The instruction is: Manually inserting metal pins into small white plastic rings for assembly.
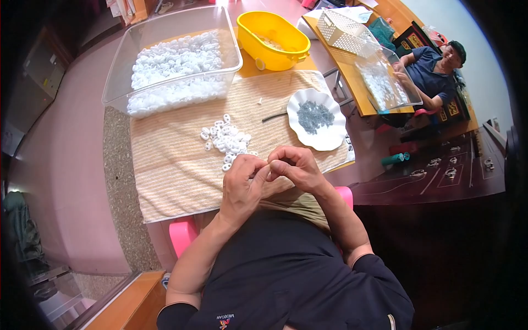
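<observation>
My left hand (242, 184) and my right hand (300, 169) meet above the near edge of a striped towel (170, 170), fingertips pinched together. Whatever sits between the fingertips is too small or hidden to make out. Just beyond my left hand lies a loose pile of small white plastic pieces (230, 140), oval with two holes. To the far right of my hands, a white scalloped plate (335, 135) holds a heap of tiny grey pieces (313, 116). A thin dark stick (274, 117) touches the plate's left side.
A large clear bin (117, 88) of white pieces (176, 66) stands at the far left, beside a yellow tub (280, 61). One small white piece (260, 101) lies alone on the towel. At right, another person (440, 80) works over a clear bin (411, 93) near a white basket (338, 30).
</observation>
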Motion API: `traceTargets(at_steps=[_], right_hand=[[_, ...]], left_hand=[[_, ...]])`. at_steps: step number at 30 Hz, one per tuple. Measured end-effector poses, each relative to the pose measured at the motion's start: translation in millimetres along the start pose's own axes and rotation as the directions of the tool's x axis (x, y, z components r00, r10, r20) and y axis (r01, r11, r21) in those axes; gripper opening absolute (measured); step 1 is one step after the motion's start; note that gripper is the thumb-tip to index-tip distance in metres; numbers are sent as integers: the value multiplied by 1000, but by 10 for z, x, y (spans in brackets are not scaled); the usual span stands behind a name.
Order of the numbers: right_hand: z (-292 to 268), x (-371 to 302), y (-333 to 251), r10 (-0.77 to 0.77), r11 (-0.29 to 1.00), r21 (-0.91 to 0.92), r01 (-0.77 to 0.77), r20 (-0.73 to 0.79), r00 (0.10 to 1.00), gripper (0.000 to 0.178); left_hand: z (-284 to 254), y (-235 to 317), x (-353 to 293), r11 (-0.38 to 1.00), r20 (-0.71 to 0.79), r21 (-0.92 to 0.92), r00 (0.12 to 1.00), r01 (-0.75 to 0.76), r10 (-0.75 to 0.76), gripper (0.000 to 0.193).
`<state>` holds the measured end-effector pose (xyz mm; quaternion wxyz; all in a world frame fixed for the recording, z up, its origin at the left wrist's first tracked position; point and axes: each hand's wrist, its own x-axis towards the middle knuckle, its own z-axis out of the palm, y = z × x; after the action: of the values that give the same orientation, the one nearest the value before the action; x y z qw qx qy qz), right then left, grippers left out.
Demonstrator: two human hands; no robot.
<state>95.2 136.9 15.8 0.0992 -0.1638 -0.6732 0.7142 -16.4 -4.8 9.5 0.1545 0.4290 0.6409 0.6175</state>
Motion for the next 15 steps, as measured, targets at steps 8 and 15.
traceTargets(at_steps=[8,15], right_hand=[[-2,12,95,-61,998,22,61,17,998,12],[51,8,74,-78,996,46,77,12,997,11]], left_hand=[[-4,26,16,999,17,-38,1000,-6,6,7],[-3,-8,7,999,25,-31,1000,8,-7,12]])
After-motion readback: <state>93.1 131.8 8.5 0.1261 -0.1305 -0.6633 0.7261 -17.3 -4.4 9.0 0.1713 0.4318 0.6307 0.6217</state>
